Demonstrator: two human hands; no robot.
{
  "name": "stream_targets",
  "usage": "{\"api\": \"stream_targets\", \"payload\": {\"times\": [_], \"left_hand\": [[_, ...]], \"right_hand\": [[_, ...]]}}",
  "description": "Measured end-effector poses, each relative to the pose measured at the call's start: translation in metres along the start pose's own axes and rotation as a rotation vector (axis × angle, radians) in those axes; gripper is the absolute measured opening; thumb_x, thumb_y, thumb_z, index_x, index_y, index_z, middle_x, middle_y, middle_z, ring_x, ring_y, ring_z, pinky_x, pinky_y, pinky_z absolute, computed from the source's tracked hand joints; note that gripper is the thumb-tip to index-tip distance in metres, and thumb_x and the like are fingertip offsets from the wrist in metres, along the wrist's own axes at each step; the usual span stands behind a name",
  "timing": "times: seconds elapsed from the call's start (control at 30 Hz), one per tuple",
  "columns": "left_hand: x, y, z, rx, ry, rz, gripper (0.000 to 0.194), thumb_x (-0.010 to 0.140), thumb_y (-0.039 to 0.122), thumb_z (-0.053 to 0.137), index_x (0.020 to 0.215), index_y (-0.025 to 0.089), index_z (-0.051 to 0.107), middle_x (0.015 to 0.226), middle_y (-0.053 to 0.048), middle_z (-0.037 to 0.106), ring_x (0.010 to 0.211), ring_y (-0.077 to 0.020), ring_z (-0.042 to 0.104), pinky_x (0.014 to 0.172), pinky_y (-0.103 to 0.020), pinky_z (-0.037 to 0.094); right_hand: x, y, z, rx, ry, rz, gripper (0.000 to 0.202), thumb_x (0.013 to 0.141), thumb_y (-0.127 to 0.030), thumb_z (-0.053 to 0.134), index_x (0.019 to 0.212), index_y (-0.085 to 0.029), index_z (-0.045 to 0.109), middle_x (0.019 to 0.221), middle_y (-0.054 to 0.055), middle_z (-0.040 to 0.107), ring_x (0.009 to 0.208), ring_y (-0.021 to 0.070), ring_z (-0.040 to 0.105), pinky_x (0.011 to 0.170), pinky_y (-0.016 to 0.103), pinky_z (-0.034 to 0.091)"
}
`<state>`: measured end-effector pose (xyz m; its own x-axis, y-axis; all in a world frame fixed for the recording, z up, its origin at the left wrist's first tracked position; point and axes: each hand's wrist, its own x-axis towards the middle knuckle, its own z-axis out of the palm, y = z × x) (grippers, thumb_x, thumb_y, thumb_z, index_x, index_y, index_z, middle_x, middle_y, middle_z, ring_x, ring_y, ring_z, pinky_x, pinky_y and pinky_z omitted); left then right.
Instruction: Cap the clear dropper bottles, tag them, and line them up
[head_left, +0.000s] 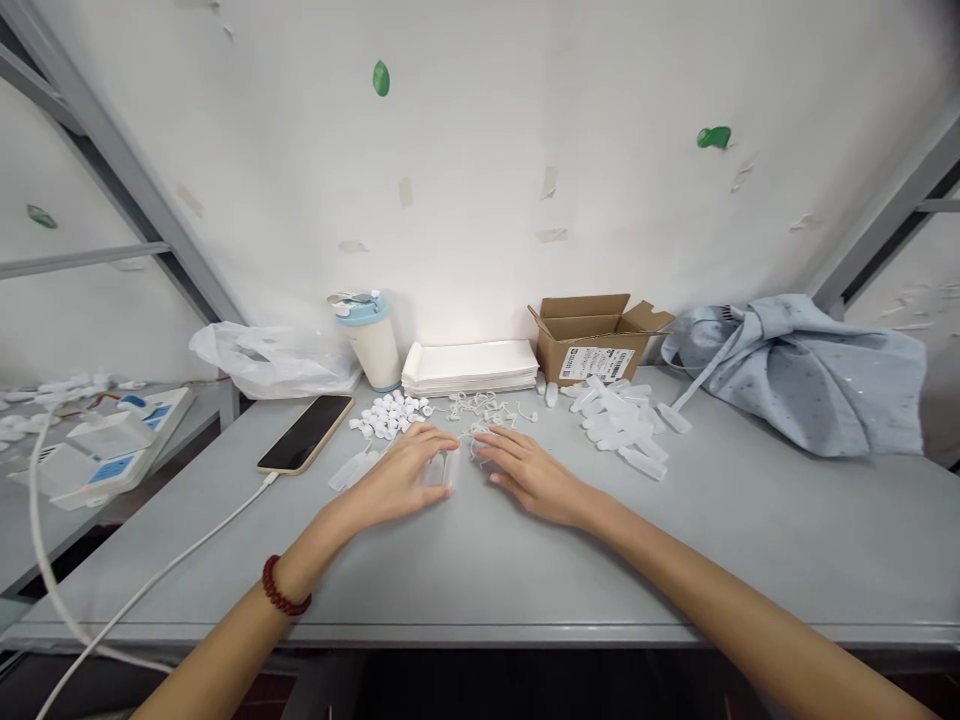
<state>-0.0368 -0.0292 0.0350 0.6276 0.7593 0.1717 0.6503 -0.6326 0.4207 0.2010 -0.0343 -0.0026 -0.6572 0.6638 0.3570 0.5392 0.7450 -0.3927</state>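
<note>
Clear tube (451, 466) under left fingers (435, 447), upright.

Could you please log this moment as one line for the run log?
left hand: on clear tubes | right hand: flat on table, by tubes | caps behind | phone left

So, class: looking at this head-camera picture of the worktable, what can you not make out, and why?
- Left hand: its fingers cover part of the clear tube, so the grip is unclear.
- Right hand: palm down; anything under it is hidden.
- Label on the cardboard box: print too small to read.
- Phone: screen dark.
- Charging cable: runs off the bottom edge.
</note>
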Motion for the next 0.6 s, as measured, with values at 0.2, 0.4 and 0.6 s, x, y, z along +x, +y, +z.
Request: {"api": "stream_targets", "payload": {"times": [0.2,0.4,0.6], "left_hand": [[-0.001,0.001,0.002,0.030,-0.042,0.000,0.045,0.074,0.019,0.062,0.117,0.015,0.054,0.117,-0.009,0.058,0.118,-0.0260,0.040,0.101,-0.043,0.038],[-0.004,-0.002,0.002,0.034,-0.051,0.037,0.042,0.075,0.021,0.061,0.116,0.016,0.054,0.115,-0.009,0.057,0.117,-0.0255,0.040,0.100,-0.042,0.039],[-0.002,-0.002,0.003,0.037,-0.073,0.035,0.041,0.075,0.020,0.060,0.116,0.016,0.054,0.114,-0.010,0.056,0.116,-0.0257,0.041,0.099,-0.042,0.039]], "right_hand": [[0.001,-0.005,0.001,-0.142,-0.164,-0.005,0.040,0.097,-0.032,0.031,0.130,-0.021,0.049,0.144,0.008,0.041,0.139,0.0282,0.021,0.105,0.056,0.028],[0.000,-0.001,0.002,-0.119,-0.087,-0.010,0.036,0.097,-0.029,0.033,0.124,-0.019,0.053,0.136,0.010,0.050,0.135,0.0246,0.033,0.103,0.047,0.034],[0.000,0.009,0.000,-0.074,0.078,0.033,0.034,0.096,-0.026,0.033,0.120,-0.018,0.055,0.128,0.012,0.056,0.125,0.0231,0.045,0.101,0.045,0.039]]}}
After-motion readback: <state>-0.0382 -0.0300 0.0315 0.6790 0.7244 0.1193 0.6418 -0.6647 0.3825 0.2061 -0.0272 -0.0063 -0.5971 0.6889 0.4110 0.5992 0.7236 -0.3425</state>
